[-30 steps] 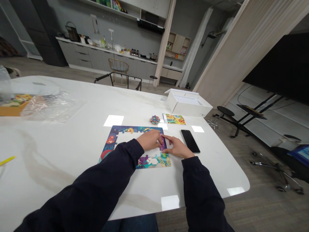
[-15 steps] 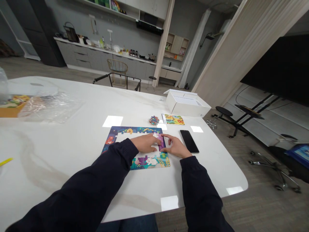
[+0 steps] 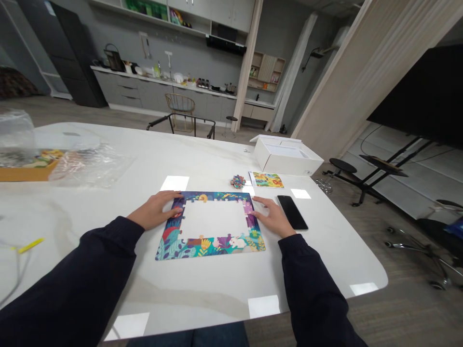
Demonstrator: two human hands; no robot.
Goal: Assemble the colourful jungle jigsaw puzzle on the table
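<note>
A rectangular jigsaw puzzle border [image 3: 213,246] lies flat on the white table, its colourful edge pieces joined around a bare white middle. Flowers, leaves and a white rabbit show along its near side. My left hand [image 3: 155,210] rests at the upper left side, thumb and fingers apart, touching the edge. On the opposite side, my right hand [image 3: 274,218] touches the right edge with thumb and forefinger spread. Beyond the border sits a small stack of puzzle pieces [image 3: 238,181], beside a yellow picture card [image 3: 267,180].
A black phone [image 3: 292,212] lies right of my right hand. An open white box [image 3: 287,156] stands at the back right. At the left are clear plastic wrapping [image 3: 90,166], an orange tray [image 3: 25,174] and a yellow stick-like object [image 3: 31,245].
My left hand has moved left from the right side of the puzzle border to its left side, uncovering the middle. My right hand stays at the right edge. The view has shifted slightly.
</note>
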